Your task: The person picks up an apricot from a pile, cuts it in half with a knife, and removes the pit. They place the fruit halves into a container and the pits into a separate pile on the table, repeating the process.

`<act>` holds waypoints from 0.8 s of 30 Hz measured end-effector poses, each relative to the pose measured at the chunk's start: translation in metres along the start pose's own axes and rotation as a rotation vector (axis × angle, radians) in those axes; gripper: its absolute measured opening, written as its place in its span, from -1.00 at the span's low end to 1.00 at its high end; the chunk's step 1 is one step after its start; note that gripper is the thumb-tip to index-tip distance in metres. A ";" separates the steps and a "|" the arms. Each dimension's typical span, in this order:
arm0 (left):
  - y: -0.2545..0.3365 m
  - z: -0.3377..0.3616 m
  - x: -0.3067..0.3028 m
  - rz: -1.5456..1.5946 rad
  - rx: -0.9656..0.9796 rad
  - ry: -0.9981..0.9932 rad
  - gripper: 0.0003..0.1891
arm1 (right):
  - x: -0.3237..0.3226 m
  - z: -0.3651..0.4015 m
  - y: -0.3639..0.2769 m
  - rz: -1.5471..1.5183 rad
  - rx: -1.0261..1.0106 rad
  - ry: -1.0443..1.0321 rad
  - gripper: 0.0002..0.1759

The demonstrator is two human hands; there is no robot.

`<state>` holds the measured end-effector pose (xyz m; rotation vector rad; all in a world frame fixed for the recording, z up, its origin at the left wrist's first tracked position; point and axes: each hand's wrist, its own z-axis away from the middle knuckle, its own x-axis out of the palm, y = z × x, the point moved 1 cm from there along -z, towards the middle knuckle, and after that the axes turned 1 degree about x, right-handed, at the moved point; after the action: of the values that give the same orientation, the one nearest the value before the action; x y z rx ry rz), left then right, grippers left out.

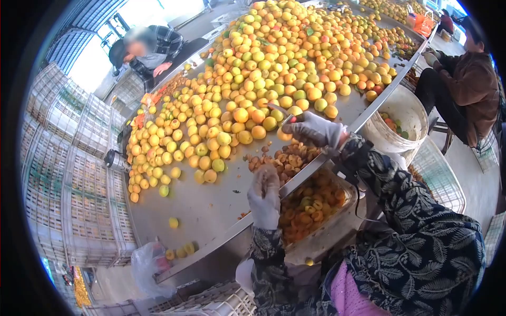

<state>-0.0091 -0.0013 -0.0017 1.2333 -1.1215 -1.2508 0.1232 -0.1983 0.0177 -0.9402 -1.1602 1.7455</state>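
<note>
My right hand (pixel 315 130), in a whitish glove, is closed around a small knife (pixel 289 120) with a red part at its handle. The blade points up and left toward the apricots. A yellow-orange apricot (pixel 284 135) sits just below the knife, right at the fingers. My left hand (pixel 264 194), gloved too, is held over the table's near edge with its fingers curled together; I cannot tell what is in them. Between and beyond both hands lies a heap of brownish apricot stones (pixel 296 158). Under the edge, a crate holds cut apricots (pixel 311 205).
A large mound of apricots (pixel 274 58) covers much of the metal table (pixel 211 197). To the right stands a white bucket (pixel 403 113), with a seated person (pixel 461 89) beyond. Another person (pixel 158 55) is across the table. Stacked crates (pixel 68 174) line the left; a plastic bag (pixel 147 266) hangs at the corner.
</note>
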 end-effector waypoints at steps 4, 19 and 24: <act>0.012 -0.005 0.003 0.218 0.299 0.171 -0.57 | 0.056 0.053 -0.027 -0.204 -0.082 -0.270 -0.51; 0.011 0.004 -0.006 0.681 0.211 -0.013 -0.58 | 0.076 0.090 -0.023 -0.161 -0.353 -0.229 -0.47; 0.010 0.004 -0.003 0.642 0.249 0.005 -0.58 | 0.082 0.088 -0.018 -0.187 -0.385 -0.181 -0.42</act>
<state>-0.0130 0.0006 0.0086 0.9305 -1.5453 -0.6347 0.0167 -0.1491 0.0491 -0.8721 -1.6883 1.5078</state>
